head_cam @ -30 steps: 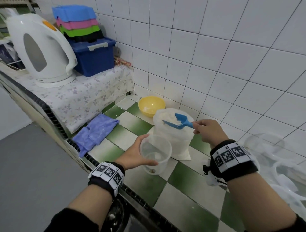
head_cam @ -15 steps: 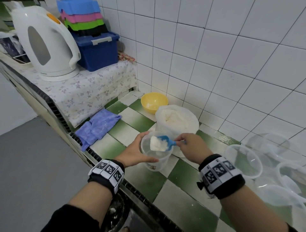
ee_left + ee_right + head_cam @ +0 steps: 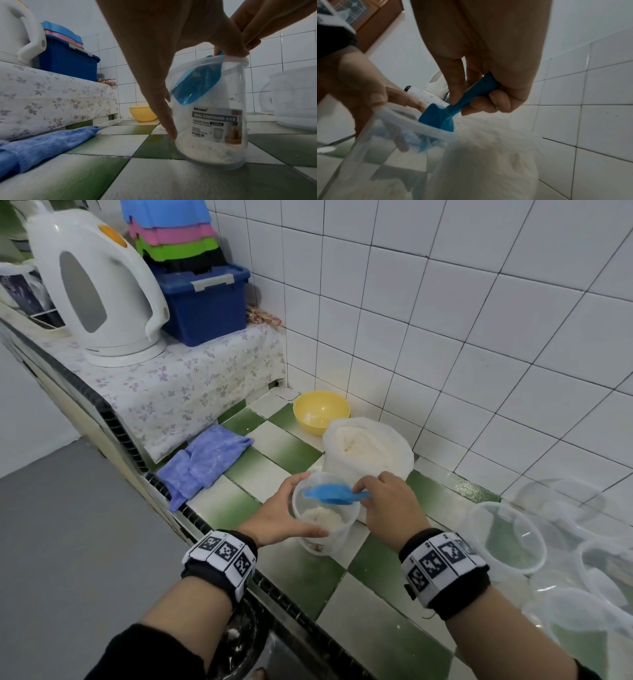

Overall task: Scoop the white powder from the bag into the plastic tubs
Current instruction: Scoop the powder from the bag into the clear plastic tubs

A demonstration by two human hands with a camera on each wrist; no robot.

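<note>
Got my white kettle (image 3: 99,289) on the floral cloth (image 3: 178,392), blue storage box (image 3: 205,302) beside it, yellow bowl (image 3: 320,412) in the corner, blue rag (image 3: 202,460) on my checkered counter (image 3: 284,573).

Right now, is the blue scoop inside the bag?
No, the blue scoop is tipped over the clear tub, not in the bag.

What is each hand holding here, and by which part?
Right hand grips the blue scoop by its handle; left hand holds the clear tub around its upper side wall.
</note>
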